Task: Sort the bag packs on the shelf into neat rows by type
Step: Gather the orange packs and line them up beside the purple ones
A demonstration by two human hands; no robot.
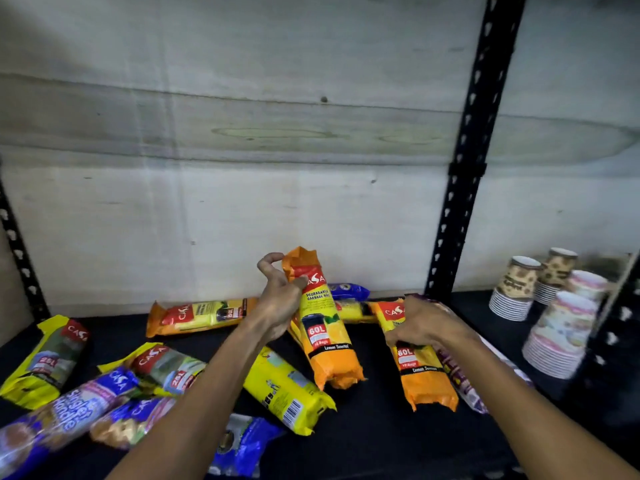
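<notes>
Hands [280,303] [424,323] each grip orange packs [325,327] [420,368] on black shelf [377,431].

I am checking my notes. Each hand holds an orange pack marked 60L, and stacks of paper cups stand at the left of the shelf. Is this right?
Nearly. The head view shows the paper cups at the right of the shelf, not the left. The left hand and right hand each hold an orange 60L pack.
</notes>
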